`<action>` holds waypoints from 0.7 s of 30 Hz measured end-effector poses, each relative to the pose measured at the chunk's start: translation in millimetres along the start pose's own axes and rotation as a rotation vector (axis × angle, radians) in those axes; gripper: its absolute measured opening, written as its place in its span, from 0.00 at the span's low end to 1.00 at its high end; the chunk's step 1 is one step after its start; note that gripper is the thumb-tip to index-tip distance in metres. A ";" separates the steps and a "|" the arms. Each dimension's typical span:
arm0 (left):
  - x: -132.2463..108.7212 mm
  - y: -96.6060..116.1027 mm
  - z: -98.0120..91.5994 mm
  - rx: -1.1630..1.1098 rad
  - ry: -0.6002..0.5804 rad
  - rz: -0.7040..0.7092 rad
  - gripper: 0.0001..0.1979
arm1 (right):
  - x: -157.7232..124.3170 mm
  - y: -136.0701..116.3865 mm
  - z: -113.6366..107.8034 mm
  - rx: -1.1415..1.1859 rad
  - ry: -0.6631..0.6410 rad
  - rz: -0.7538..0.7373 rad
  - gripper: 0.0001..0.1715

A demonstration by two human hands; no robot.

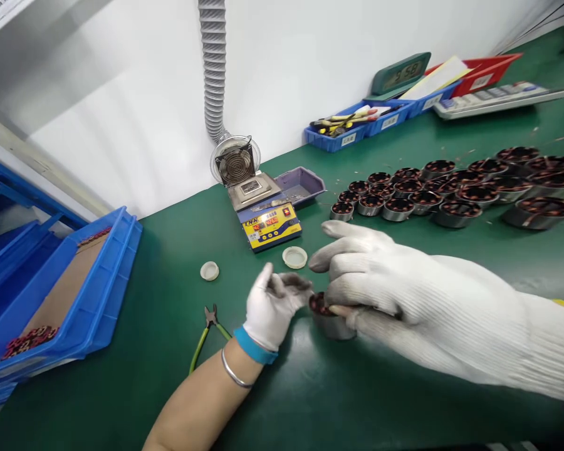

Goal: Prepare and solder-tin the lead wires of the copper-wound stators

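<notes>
A metal-ringed motor stator with copper windings (336,326) stands on the green bench between my hands. My right hand (385,282), in a white knitted glove with the thumb tip bare, has its thumb and curled fingers at the stator's right rim, the index finger stretched out above. My left hand (277,304), in a thin white glove with a blue cuff, lies at the stator's left side. Its thumb points up, apart from the fingers, whose tips reach close to the rim. Whether they touch it I cannot tell. Green-handled cutters (210,316) lie left of my left wrist.
Several more stators (427,200) stand in rows at the right. Ahead are a yellow-fronted heating unit with a digital display (275,227), a fume hose (214,69), a purple tray (317,183) and two small round dishes (294,257). Blue bins (117,282) line the left.
</notes>
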State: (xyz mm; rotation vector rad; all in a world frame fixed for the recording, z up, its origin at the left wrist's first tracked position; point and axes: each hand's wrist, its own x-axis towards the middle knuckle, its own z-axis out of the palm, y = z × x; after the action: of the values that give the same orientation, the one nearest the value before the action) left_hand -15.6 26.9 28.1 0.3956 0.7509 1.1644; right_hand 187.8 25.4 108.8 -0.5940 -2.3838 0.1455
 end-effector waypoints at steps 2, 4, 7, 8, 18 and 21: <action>7.5 -13.1 -5.1 0.043 -0.107 -0.218 0.25 | -3.4 1.8 10.4 -0.033 0.048 0.000 0.13; 9.8 -26.4 -8.9 0.125 -0.308 -0.413 0.31 | -10.4 6.7 20.4 -0.038 0.087 0.043 0.13; 5.6 -37.3 -10.6 0.192 -0.441 -0.437 0.34 | -22.8 17.4 25.7 0.063 0.092 0.217 0.14; 3.5 -38.4 -10.3 0.187 -0.407 -0.392 0.33 | -26.5 21.1 24.8 0.116 0.116 0.310 0.14; -3.6 -36.0 4.7 0.082 0.090 -0.120 0.22 | -27.9 12.5 41.8 -0.250 0.165 -0.022 0.09; -4.7 -35.9 9.1 0.041 0.158 -0.046 0.18 | -13.0 2.5 47.7 -0.341 0.061 -0.030 0.09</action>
State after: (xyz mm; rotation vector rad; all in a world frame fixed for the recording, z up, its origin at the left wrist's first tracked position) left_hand 14.3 10.2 13.0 0.3213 0.9184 1.1478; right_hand 167.2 24.1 63.8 -0.7067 -2.3728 -0.2941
